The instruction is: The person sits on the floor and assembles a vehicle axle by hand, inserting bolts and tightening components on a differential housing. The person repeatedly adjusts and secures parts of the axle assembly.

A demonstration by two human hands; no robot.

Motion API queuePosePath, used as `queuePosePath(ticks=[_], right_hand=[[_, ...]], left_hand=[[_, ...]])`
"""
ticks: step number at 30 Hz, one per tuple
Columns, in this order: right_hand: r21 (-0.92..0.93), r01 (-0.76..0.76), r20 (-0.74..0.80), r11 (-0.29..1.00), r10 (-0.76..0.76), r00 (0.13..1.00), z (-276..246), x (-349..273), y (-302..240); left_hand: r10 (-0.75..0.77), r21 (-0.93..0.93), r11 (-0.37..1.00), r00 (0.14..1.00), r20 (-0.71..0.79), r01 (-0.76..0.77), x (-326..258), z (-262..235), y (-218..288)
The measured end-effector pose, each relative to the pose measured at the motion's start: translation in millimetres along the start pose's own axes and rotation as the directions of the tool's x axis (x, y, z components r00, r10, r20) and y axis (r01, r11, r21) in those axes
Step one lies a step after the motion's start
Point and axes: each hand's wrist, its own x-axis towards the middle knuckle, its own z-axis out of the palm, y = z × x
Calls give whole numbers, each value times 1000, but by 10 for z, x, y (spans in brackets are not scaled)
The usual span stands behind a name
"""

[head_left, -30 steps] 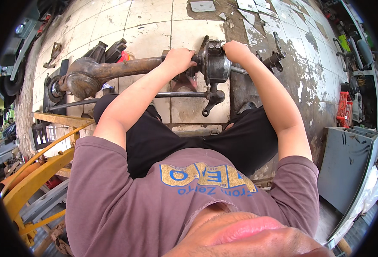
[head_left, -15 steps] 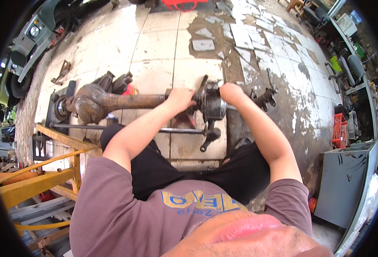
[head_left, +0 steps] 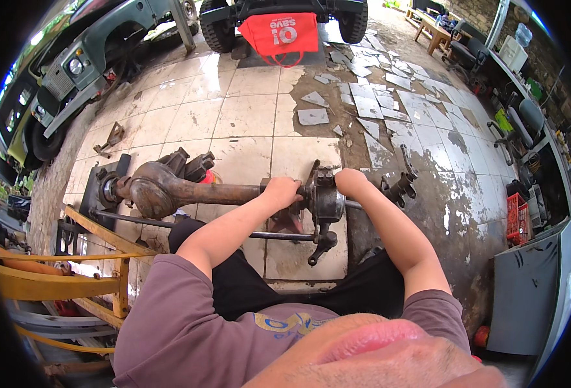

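Observation:
A rusty vehicle axle housing (head_left: 227,194) with a round bulge lies across the floor in front of me. At its right end sits a dark, greasy steering knuckle (head_left: 325,197) with an arm pointing toward me. My left hand (head_left: 281,193) is closed over the housing's end, just left of the knuckle, its thumb side showing. Against the knuckle's right side my right hand (head_left: 351,183) is curled, most of its fingers hidden. A long thin tie rod (head_left: 259,235) runs along the near side to the knuckle arm.
Yellow metal frames (head_left: 59,281) stand at the left. Another metal part (head_left: 402,184) lies to the right, beside broken tiles (head_left: 366,100). A grey cabinet (head_left: 525,291) and red crate (head_left: 517,216) line the right side. Vehicles and a red bag (head_left: 279,35) are at the back.
The view has tilted up, so the axle and both hands sit lower and more of the vehicles shows. Both hands stay at the same places on the axle's right end.

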Motion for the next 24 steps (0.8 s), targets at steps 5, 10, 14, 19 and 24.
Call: queuePosePath(ticks=[5, 10, 14, 19, 24], right_hand=[[34, -31, -49, 999, 33, 998, 56, 41, 53], [-11, -4, 61, 1000, 5, 998, -93, -96, -116], [63, -65, 12, 996, 64, 998, -41, 64, 9], [51, -28, 19, 998, 27, 999, -59, -63, -34], [17, -3, 13, 1000, 2, 1000, -43, 6, -78]], left_hand=[[2, -10, 1000, 1000, 0, -2, 35, -6, 5], [5, -21, 1000, 998, -56, -6, -30, 15, 14], [-4, -23, 1000, 999, -52, 3, 4, 14, -26], [-7, -30, 1000, 999, -36, 6, 0, 18, -4], [6, 12, 1000, 1000, -14, -6, -4, 48, -36]])
